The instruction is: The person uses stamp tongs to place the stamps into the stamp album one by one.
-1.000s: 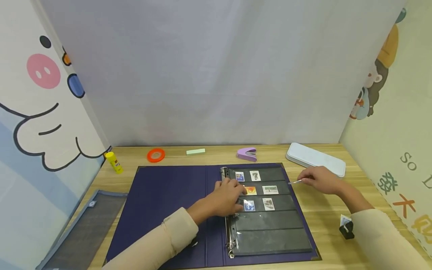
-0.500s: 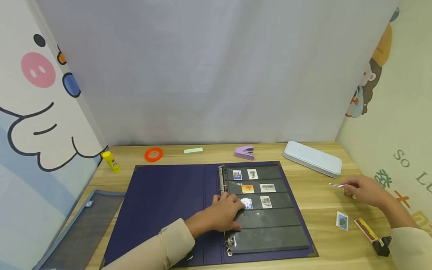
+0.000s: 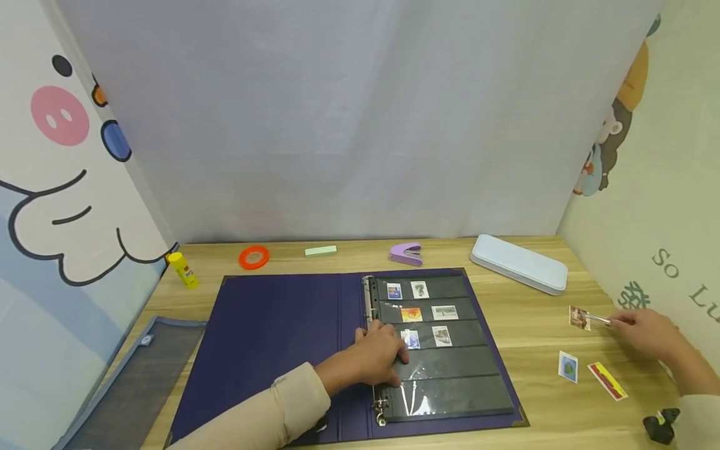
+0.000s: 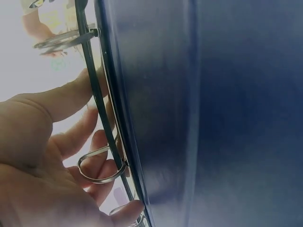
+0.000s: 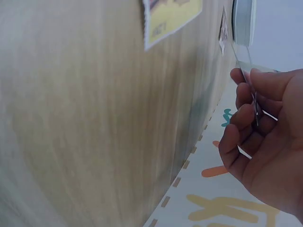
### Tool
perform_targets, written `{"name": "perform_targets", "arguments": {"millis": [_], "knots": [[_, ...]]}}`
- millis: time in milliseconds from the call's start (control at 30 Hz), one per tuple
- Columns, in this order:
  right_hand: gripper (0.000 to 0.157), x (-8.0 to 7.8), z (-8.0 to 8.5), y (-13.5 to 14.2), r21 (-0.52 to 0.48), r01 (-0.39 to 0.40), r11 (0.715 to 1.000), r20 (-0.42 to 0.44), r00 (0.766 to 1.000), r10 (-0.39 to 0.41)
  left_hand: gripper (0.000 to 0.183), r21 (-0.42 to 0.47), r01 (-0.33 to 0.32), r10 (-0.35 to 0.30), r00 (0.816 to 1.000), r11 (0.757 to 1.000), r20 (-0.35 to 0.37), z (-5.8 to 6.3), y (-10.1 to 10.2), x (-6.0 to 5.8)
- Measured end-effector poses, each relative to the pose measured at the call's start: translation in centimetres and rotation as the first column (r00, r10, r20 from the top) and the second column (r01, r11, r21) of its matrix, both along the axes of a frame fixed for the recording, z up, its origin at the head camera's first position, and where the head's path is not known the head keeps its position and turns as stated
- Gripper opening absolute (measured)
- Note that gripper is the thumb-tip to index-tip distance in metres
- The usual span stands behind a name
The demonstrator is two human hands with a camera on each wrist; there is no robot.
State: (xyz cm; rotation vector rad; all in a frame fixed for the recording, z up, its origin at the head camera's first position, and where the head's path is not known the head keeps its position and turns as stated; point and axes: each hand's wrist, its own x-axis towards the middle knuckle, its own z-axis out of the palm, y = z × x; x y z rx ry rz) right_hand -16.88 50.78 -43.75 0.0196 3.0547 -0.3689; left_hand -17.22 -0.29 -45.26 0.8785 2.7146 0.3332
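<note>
My left hand rests on the black stamp page beside the binder rings, its fingers spread over the page's left part. My right hand pinches metal tweezers. Their tips are at a brown stamp lying on the table; whether they grip it, I cannot tell. Nearer me lie a blue-green stamp and a long red-yellow stamp. Several stamps sit in the page's top three strips, among them an orange one and a green-and-white one.
The open purple binder covers the middle of the table. Along the back are a yellow glue stick, orange tape roll, pale green strip, purple stapler and light blue case. A grey mesh pouch lies left.
My right hand has moved right with the tweezers, from the binder's right edge to the brown stamp. My left hand has slid down the page a little.
</note>
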Motion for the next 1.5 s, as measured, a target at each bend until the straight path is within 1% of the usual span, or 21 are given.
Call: {"name": "perform_targets", "arguments": {"millis": [133, 200, 333, 367, 467, 567, 600, 700, 800, 933, 1000, 1067, 1233, 1367, 1433, 1500], "knots": [[0.031, 0.1, 0.0, 0.1, 0.016, 0.053, 0.998, 0.011, 0.999, -0.053, 0.051, -0.015, -0.012, 0.012, 0.999, 1.0, -0.031, 0.1, 0.0, 0.1], [0.031, 0.1, 0.0, 0.1, 0.016, 0.064, 0.998, 0.02, 0.998, -0.064, 0.05, -0.024, -0.012, 0.011, 0.999, 1.0, -0.042, 0.2, 0.1, 0.1], [0.03, 0.2, -0.3, 0.3, 0.038, 0.054, 0.998, 0.019, 0.998, -0.054, 0.035, -0.021, 0.002, -0.002, 0.999, 1.0, -0.038, 0.3, 0.1, 0.2], [0.031, 0.3, -0.4, 0.4, 0.044, 0.048, 0.998, 0.018, 0.999, -0.049, 0.034, -0.02, 0.005, -0.006, 0.999, 1.0, -0.039, 0.3, 0.1, 0.3], [0.032, 0.4, -0.6, 0.7, 0.043, 0.037, 0.998, 0.012, 0.999, -0.038, 0.036, -0.018, 0.008, -0.009, 0.999, 1.0, -0.041, 0.3, 0.1, 0.4], [0.033, 0.3, -0.9, 0.7, 0.033, 0.037, 0.999, 0.001, 0.999, -0.037, 0.048, -0.032, 0.008, -0.01, 0.998, 0.999, -0.07, 0.3, 0.2, 0.5], [0.031, 0.2, -1.0, 0.7, 0.029, 0.037, 0.999, -0.004, 0.999, -0.037, 0.049, -0.037, 0.007, -0.01, 0.997, 0.999, -0.076, 0.4, 0.3, 0.6], [0.03, 0.0, -1.3, 0.6, 0.022, 0.033, 0.999, -0.005, 0.999, -0.033, 0.047, -0.056, 0.008, -0.013, 0.995, 0.998, -0.096, 0.4, 0.5, 0.6], [0.033, -0.2, -1.4, 0.5, 0.01, 0.018, 1.0, 0.01, 1.0, -0.018, 0.044, -0.072, 0.006, -0.013, 0.994, 0.997, -0.107, 0.6, 0.6, 0.7], [0.039, -0.5, -1.2, 0.4, 0.011, 0.005, 1.0, 0.029, 1.0, -0.005, 0.038, -0.065, 0.007, -0.013, 0.996, 0.998, -0.091, 0.5, 0.8, 0.6], [0.038, -0.5, -1.0, 0.3, 0.017, 0.011, 1.0, 0.037, 0.999, -0.012, 0.037, -0.054, 0.01, -0.014, 0.997, 0.998, -0.074, 0.5, 0.8, 0.5], [0.039, -0.5, -0.7, 0.4, 0.021, 0.022, 1.0, 0.058, 0.998, -0.023, 0.038, -0.046, 0.011, -0.014, 0.998, 0.999, -0.059, 0.5, 0.9, 0.4], [0.037, -0.3, -0.3, 0.4, -0.002, 0.035, 0.999, 0.107, 0.994, -0.035, 0.047, -0.077, 0.006, -0.01, 0.999, 0.997, -0.053, 0.4, 1.1, 0.2], [0.035, -0.2, -0.4, 0.2, -0.046, 0.02, 0.999, 0.111, 0.994, -0.015, 0.049, -0.089, 0.002, -0.006, 0.999, 0.996, -0.046, 0.3, 1.1, 0.0], [0.035, -0.3, -0.5, 0.0, -0.061, 0.011, 0.998, 0.103, 0.995, -0.004, 0.049, -0.077, 0.003, -0.006, 0.999, 0.997, -0.039, 0.3, 1.1, 0.0], [0.035, -0.3, -0.6, -0.2, -0.052, 0.0, 0.999, 0.096, 0.995, 0.005, 0.049, -0.057, 0.007, -0.008, 0.999, 0.998, -0.032, 0.2, 1.1, -0.1]]}}
